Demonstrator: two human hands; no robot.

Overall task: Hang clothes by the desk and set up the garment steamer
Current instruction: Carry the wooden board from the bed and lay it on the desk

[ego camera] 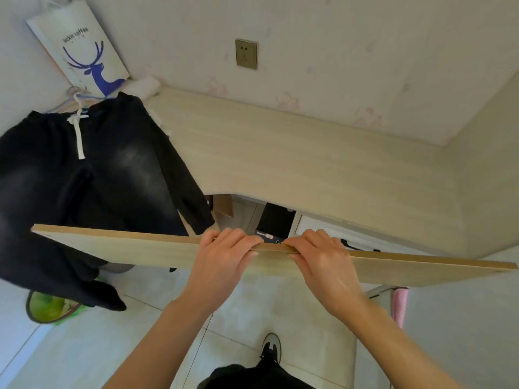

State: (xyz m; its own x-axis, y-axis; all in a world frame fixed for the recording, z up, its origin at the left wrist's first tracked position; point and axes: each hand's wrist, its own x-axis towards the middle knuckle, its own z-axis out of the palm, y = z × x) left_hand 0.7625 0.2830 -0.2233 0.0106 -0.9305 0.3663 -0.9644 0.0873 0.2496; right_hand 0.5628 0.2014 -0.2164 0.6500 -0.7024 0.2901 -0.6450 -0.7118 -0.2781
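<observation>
A long light wooden board (pixel 126 245) stretches across the view in front of the desk (pixel 295 161). My left hand (pixel 224 256) and my right hand (pixel 320 259) both grip its top edge near the middle, fingers curled over the far side. Black clothes (pixel 92 178), with a white drawstring, hang on hangers (pixel 75 101) at the desk's left end. A black box (pixel 275 223) stands on the floor under the desk, beyond the board. No steamer is plainly visible.
A white paper bag (pixel 84 49) with a blue deer hangs at the wall corner. A wall socket (pixel 246 53) sits above the desk. A green bin (pixel 47 306) stands on the tiled floor at left. A pink cloth (pixel 399 304) hangs at right. My shoe (pixel 271 346) is below.
</observation>
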